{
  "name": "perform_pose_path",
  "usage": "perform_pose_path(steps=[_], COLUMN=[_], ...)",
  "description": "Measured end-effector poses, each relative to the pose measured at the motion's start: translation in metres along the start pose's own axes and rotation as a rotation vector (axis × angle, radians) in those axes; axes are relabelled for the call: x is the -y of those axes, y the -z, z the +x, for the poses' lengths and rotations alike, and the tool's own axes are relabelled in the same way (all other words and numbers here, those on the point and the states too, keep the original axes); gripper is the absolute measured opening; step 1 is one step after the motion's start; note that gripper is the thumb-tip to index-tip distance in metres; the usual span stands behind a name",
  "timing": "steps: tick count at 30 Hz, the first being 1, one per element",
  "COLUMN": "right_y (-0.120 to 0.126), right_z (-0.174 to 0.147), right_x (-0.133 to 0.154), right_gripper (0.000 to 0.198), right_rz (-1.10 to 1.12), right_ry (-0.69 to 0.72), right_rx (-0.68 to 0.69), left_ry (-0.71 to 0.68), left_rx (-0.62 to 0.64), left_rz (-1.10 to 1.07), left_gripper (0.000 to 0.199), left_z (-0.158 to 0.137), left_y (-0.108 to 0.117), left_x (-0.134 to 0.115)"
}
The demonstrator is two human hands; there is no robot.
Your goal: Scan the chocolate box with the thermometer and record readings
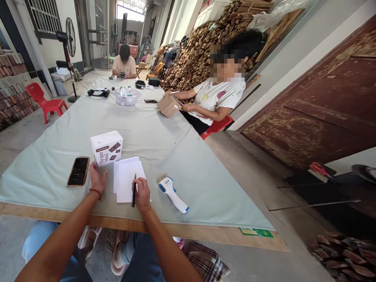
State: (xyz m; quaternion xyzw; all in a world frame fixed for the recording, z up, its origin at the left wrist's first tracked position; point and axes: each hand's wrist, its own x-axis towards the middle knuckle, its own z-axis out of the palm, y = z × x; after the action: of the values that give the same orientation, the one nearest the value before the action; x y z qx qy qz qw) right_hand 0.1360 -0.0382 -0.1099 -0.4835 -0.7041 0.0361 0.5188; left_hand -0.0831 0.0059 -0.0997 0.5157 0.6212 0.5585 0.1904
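My right hand [142, 194] is closed around a black pen [134, 192], held nearly upright over the lower part of a stack of white paper [129, 176]. My left hand [98, 181] lies on the tablecloth left of the paper, thumb and fingers apart. Its fingertips are at the lower corner of a white box [107, 148] printed "Super Meal"; whether they touch it I cannot tell. Left of that hand lies a smartphone [78, 171] with a dark screen and orange-brown case. A white and blue infrared thermometer [173, 194] rests to the right of my right hand.
Farther along the cloth-covered table [147, 129] stand a clear plastic basin [127, 96] with bottles and a black phone [150, 101]. One person at the right edge holds a cardboard box [169, 105]; another person [123, 64] sits at the far end. A red chair [47, 102] stands left.
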Motion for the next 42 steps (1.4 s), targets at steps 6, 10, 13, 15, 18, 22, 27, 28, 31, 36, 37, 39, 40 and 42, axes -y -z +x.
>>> perform_pose_path(steps=[6,10,13,15,18,22,27,28,31,36,37,39,40,42], right_y=[0.008,0.012,0.013,0.013,0.014,0.016,0.013,0.011,0.002,-0.007,-0.007,-0.007,-0.007,-0.006], right_z=[0.001,0.002,0.003,0.004,0.004,0.004,0.001,-0.001,-0.009,-0.015,-0.015,-0.014,-0.014,-0.015], right_x=[0.004,0.005,0.004,0.003,0.003,0.009,0.024,0.027,0.033,0.037,0.037,0.037,0.037,0.037], right_gripper=[0.022,0.026,0.024,0.022,0.018,0.016,0.012,0.012,0.013,0.013,0.013,0.012,0.012,0.012], right_rz=[0.126,0.188,0.198,0.207,0.25,0.38,0.552,0.563,0.551,0.532,0.535,0.536,0.535,0.529], right_ry=[-0.05,-0.121,-0.183,-0.226,-0.331,-0.49,-0.535,-0.53,-0.501,-0.505,-0.512,-0.527,-0.538,-0.566], right_rx=[0.062,0.013,-0.042,-0.062,-0.078,-0.055,0.108,0.131,0.192,0.274,0.277,0.267,0.254,0.22], left_ry=[-0.301,-0.389,-0.42,-0.431,-0.425,-0.42,-0.435,-0.439,-0.455,-0.47,-0.471,-0.471,-0.469,-0.463], left_rx=[0.411,0.562,0.573,0.577,0.586,0.599,0.6,0.601,0.595,0.575,0.576,0.598,0.62,0.675], left_rz=[0.305,0.415,0.45,0.456,0.483,0.514,0.495,0.494,0.488,0.473,0.477,0.486,0.488,0.486], left_gripper=[0.059,0.07,0.07,0.069,0.069,0.068,0.069,0.067,0.058,0.048,0.049,0.052,0.056,0.065], left_z=[-0.035,-0.039,-0.041,-0.042,-0.043,-0.044,-0.045,-0.046,-0.046,-0.047,-0.047,-0.046,-0.046,-0.045], left_y=[0.014,0.021,0.02,0.019,0.018,0.017,0.017,0.016,0.016,0.015,0.015,0.016,0.017,0.018], left_x=[-0.003,-0.01,-0.01,-0.01,-0.012,-0.016,-0.018,-0.018,-0.018,-0.02,-0.02,-0.021,-0.02,-0.019])
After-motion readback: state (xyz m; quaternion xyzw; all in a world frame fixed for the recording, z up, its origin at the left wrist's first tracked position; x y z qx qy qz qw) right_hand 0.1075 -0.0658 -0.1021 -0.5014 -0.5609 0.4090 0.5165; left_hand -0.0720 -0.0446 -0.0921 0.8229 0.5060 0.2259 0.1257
